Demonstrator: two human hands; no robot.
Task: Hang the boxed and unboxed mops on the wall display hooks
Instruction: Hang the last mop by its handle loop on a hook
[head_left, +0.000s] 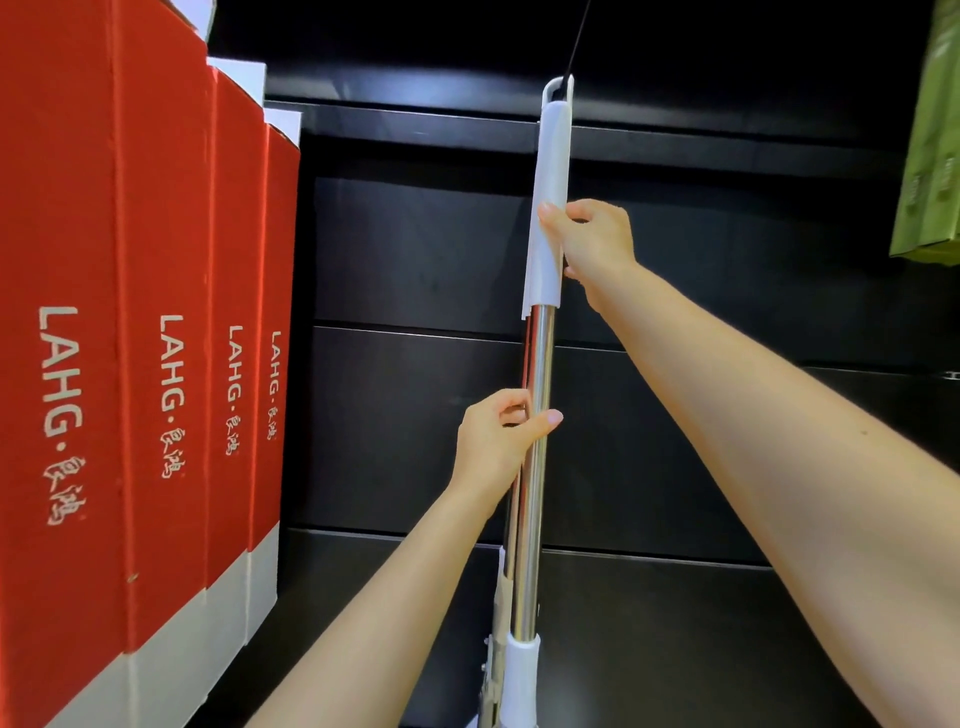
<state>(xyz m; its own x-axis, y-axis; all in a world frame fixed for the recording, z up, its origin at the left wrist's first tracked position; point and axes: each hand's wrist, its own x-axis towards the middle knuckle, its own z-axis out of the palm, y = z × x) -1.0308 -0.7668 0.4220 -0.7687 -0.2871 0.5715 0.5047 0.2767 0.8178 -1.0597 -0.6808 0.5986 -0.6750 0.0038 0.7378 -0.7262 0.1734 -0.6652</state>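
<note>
One unboxed mop (537, 415) stands in the centre of the frame, and two hands hold it. Its long axis runs almost straight up and down, leaning only a little, with the upper end slightly to the right of the lower end. The top end points up toward the upper centre of the frame, where the white handle grip (550, 197) ends in a hanging loop (558, 85); a thin dark hook rod (577, 36) slants down from the top edge to that loop, and the loop appears to sit on it, though the contact itself is too small to tell for sure. Below the grip a shiny metal pole (535, 467) runs down to a white collar (521, 675) at the bottom centre, where the mop passes out of the frame. The right hand (597, 244) is closed around the lower part of the white grip from the right side, thumb tip showing on the front. The left hand (498, 441) is lower, its fingers wrapped round the metal pole from the left with the thumb laid across the front. Along the left side of the frame four red boxes (166, 364) with white bottoms hang in a row, side by side, each printed with LAHG running down its face. One green package (930, 156) shows at the right edge. Behind everything is a dark slatted wall panel (415, 260).
</note>
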